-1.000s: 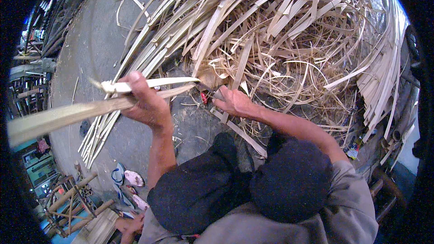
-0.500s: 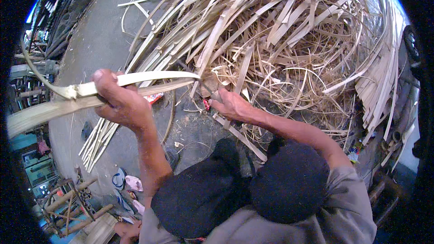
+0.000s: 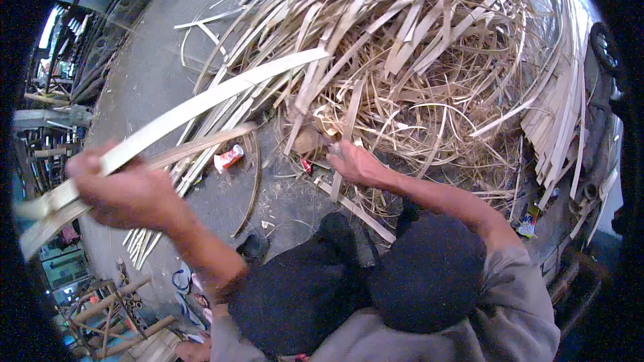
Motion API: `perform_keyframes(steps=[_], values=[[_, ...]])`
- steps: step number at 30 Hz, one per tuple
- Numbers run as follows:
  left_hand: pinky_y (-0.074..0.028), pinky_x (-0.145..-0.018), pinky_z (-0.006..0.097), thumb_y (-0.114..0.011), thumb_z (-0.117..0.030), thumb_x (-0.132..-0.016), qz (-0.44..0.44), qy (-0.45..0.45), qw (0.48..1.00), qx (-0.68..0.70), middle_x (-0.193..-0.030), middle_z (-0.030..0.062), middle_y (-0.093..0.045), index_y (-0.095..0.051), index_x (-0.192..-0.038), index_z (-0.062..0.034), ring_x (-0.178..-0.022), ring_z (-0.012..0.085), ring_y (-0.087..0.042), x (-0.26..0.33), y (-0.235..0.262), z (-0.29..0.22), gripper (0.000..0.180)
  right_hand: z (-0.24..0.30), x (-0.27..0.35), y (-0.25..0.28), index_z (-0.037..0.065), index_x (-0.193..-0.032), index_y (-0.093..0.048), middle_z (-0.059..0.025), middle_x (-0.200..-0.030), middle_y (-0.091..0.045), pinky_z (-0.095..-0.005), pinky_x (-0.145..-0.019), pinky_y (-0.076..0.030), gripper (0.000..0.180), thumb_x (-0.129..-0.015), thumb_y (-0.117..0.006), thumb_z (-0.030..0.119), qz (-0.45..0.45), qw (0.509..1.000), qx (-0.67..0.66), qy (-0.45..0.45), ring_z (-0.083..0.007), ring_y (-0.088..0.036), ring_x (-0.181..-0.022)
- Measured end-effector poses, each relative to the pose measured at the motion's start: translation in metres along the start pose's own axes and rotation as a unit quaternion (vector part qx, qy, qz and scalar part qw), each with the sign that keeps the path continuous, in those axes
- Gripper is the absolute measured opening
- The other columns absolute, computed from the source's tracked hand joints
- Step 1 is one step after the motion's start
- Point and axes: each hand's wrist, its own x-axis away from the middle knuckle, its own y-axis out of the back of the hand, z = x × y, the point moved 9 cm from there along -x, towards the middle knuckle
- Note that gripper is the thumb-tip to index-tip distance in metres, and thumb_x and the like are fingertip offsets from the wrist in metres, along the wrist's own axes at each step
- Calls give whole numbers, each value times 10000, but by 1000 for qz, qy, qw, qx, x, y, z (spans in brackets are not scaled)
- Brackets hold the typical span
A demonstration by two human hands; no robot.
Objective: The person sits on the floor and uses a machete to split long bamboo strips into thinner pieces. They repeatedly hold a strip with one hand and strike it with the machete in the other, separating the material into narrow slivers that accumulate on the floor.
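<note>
My left hand [image 3: 131, 191] is closed round two bamboo strips at the left, somewhat blurred by motion. The pale, wider strip [image 3: 221, 97] bows up to the right, its far end over the pile. Below it the second, browner strip [image 3: 201, 149] ends short, apart from the first. My right hand [image 3: 359, 164] is closed at the middle, beside a round wooden block [image 3: 307, 141]. A thin dark knife blade [image 3: 316, 127] points up and left from its fingers; most of the handle is hidden. The blade and the strips are apart.
A large heap of bamboo strips and curly shavings [image 3: 429, 87] fills the far side. Flat strips [image 3: 557, 127] lean at the right. A red and white packet [image 3: 229, 159] lies on the grey floor. Bamboo poles [image 3: 111, 298] stand at the lower left.
My left hand has moved left and down with the strips, whose free ends have swung away from the knife and spread apart. My right hand has barely moved.
</note>
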Motion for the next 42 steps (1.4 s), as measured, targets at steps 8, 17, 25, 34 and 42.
perform_keyframes(steps=[8,17,25,34,42], values=[[-479,-560,320,-578,-291,-929,33,255,933,252,-846,62,-627,-632,-854,-20,-752,160,-592,29,-40,61,286,-44,-8,-12,-14,-1158,-519,-298,-884,-649,-505,-710,-540,564,-918,-577,494,-65,979,191,30,-434,-673,-810],[-403,-498,266,-601,-320,-947,171,377,779,470,-713,17,-503,-548,-733,-66,-601,120,-502,36,-77,-38,336,38,3,15,41,-1437,-398,-235,-1291,-539,-467,-1032,-428,543,-994,-514,333,-154,936,134,285,-390,-542,-1199],[-306,-423,221,-605,-361,-928,278,366,701,545,-668,-21,-487,-538,-741,-126,-528,64,-465,16,-109,-83,307,25,-3,4,27,-1198,-599,-51,-1047,-618,-310,-842,-502,368,-1037,-498,342,114,943,-158,269,-160,-598,-960],[-351,-455,209,-605,-393,-917,363,291,670,578,-693,-37,-523,-541,-765,-158,-570,61,-506,5,-149,-110,287,-2,12,12,38,-1001,-668,-3,-892,-642,-278,-719,-516,306,-975,-629,340,141,942,-219,211,-94,-596,-794],[-413,-638,240,-585,-390,-947,316,396,653,563,-740,-51,-428,-459,-779,-182,-655,65,-446,8,-168,-130,295,-14,28,45,30,-1036,-645,-28,-919,-642,-280,-699,-537,244,-1000,-583,264,7,951,-189,244,-111,-609,-837]])
